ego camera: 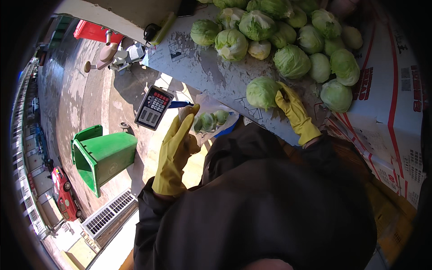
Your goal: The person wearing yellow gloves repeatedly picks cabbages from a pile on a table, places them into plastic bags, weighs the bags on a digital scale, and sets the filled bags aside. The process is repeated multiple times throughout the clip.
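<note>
My right hand (293, 111), in a yellow rubber glove, grips a pale green head of lettuce (262, 92) by its right side, near the edge of the cardboard-covered table (212, 76). My left hand (173, 152), gloved the same way, is raised off the table with its fingers apart and curved. A pale patch by its fingertips is unclear. Just beyond it hangs a clear plastic bag (233, 118) with several green heads (207, 121) inside. A scale's keypad and display unit (154, 107) stands left of the bag. Several more lettuces (292, 61) are heaped at the table's far side.
A blue container edge (227, 130) shows below the bag. To the left are a green wheeled bin (113, 157), a scooter (111, 55) and a red bin (96, 32). Printed white sheeting (381, 111) covers the right side. A black charger (152, 32) lies at the table's far left.
</note>
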A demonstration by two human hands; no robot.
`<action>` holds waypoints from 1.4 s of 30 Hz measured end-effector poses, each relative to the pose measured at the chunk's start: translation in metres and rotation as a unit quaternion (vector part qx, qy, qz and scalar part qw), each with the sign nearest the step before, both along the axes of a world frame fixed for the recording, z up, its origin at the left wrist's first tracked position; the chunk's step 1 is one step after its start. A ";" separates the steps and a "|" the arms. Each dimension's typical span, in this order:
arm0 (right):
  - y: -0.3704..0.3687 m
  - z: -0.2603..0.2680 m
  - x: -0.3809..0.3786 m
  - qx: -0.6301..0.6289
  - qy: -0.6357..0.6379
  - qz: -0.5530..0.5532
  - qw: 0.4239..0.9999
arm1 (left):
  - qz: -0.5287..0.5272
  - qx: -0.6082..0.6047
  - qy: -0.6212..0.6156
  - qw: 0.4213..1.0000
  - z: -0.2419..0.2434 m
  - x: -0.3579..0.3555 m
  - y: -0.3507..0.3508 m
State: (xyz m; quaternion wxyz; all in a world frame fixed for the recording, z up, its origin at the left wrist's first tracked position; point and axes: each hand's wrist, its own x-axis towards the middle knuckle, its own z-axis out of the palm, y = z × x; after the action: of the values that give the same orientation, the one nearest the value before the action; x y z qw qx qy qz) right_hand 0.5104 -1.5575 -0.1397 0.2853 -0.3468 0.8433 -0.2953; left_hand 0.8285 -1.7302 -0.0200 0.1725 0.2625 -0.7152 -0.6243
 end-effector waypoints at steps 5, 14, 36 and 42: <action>-0.088 -0.005 0.030 -0.259 0.151 0.060 0.952 | -0.035 -0.204 0.015 0.978 -0.051 -0.092 -0.023; -0.098 0.036 -0.003 -0.145 -0.126 0.076 0.978 | 0.022 -0.052 0.013 0.998 -0.041 -0.026 -0.011; -0.019 0.103 -0.009 -0.279 0.315 -0.053 0.906 | -0.013 -0.449 -0.116 0.886 0.017 0.028 0.007; 0.047 0.088 -0.186 0.081 0.317 -0.161 0.931 | 0.011 -0.432 -0.158 0.888 0.020 0.032 0.007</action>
State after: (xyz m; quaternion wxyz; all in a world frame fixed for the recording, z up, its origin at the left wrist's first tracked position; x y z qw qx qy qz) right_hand 0.3242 -1.5104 -0.0517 -0.0214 -0.2578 0.9554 -0.1427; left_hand 0.8606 -1.7233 -0.0002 0.1602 0.2652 -0.9291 -0.2018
